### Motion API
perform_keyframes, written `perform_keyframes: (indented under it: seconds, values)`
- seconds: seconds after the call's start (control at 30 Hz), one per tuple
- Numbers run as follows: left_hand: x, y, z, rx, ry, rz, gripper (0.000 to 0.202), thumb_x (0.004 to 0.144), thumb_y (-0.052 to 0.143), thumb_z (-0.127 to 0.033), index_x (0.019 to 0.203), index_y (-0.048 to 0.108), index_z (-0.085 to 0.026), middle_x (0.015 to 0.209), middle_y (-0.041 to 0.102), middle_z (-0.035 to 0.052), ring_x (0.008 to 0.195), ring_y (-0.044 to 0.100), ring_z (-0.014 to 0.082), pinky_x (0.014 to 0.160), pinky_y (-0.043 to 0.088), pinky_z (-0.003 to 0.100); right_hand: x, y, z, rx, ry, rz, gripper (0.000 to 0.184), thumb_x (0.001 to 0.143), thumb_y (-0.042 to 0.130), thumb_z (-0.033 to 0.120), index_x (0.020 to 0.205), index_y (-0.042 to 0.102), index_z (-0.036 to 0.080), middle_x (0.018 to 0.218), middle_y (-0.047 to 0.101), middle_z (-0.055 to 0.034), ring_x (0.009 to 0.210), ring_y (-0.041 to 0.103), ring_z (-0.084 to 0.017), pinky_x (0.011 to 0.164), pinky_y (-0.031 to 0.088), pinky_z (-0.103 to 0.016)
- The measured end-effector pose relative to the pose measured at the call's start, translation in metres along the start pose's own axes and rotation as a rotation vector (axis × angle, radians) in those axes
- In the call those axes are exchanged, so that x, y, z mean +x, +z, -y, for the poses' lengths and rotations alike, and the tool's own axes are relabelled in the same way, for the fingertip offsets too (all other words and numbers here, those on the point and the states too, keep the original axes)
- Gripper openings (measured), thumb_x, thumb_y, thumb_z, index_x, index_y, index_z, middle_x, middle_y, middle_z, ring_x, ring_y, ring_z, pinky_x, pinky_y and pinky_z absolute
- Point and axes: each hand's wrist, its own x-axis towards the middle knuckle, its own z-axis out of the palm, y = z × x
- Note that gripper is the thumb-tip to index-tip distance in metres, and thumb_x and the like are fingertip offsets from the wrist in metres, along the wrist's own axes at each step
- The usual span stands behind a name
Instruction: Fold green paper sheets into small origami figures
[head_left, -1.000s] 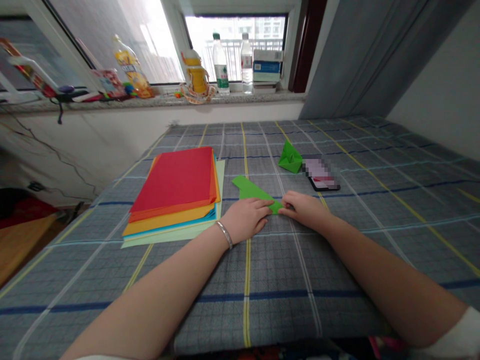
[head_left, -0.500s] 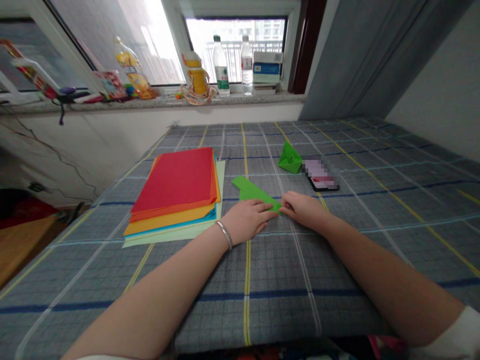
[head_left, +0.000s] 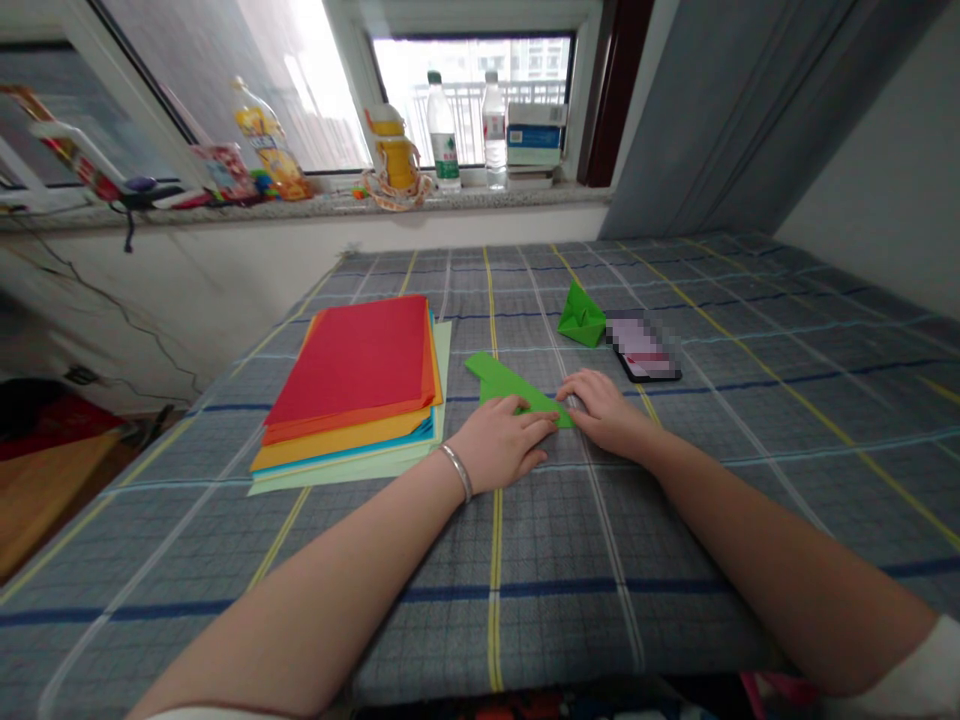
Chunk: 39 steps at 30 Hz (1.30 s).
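Note:
A strip of folded green paper (head_left: pixel 514 380) lies flat on the checked cloth, slanting from upper left to lower right. My left hand (head_left: pixel 510 440), a silver bangle at its wrist, rests with outstretched fingers on the paper's lower edge and covers part of it. At the paper's right tip is my right hand (head_left: pixel 604 408); its thumb is beside the tip and its fingers are parted from the thumb above it. Beyond my right hand stands a folded green paper shape (head_left: pixel 581 316) with a pointed top.
A stack of coloured paper (head_left: pixel 360 360), red on top, lies to the left. A phone (head_left: pixel 645 348) sits to the right of the green shape. Bottles (head_left: pixel 442 140), a yellow flask (head_left: pixel 396 155) and boxes (head_left: pixel 534 135) line the windowsill at the back.
My right hand's fingers have uncurled and moved apart from the thumb at the paper's tip. My left hand has slid slightly right along the paper.

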Motion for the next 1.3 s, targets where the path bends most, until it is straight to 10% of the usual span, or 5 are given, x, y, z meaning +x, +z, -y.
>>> perform_keyframes:
  seconds: [0.2,0.5,1.3]
  values:
    - [0.003,-0.001,-0.002,0.022,0.002,-0.023,0.036,0.093,0.045,-0.035,0.127,0.053,-0.024,0.132,0.057,-0.0023,0.102,0.049,0.0250,0.085,0.043,0.040,0.004,0.003,0.007,-0.061,0.180,0.158,0.058,0.081,0.051,0.031,0.137,0.043,0.020,0.153,0.028,-0.0124,0.144,0.011,-0.034,0.113,0.013,-0.053]
    - [0.015,0.001,-0.010,0.085,-0.017,-0.060,0.024,0.093,0.046,-0.032,0.109,0.060,-0.022,0.109,0.066,0.0031,0.100,0.052,0.0245,0.084,0.039,0.040,0.012,-0.001,0.011,-0.077,0.282,0.220,0.079,0.076,0.050,0.029,0.149,0.024,0.015,0.156,0.020,-0.0152,0.144,0.006,-0.035,0.114,0.008,-0.052]
    - [0.003,0.004,0.022,-0.043,0.055,-0.001,0.029,0.094,0.042,-0.026,0.119,0.057,-0.021,0.124,0.062,0.0064,0.124,0.048,0.0217,0.099,0.044,0.040,0.001,-0.012,-0.007,-0.097,0.211,0.329,0.082,0.074,0.042,0.017,0.151,0.016,0.020,0.158,0.015,-0.0081,0.144,0.007,-0.033,0.111,0.006,-0.064]
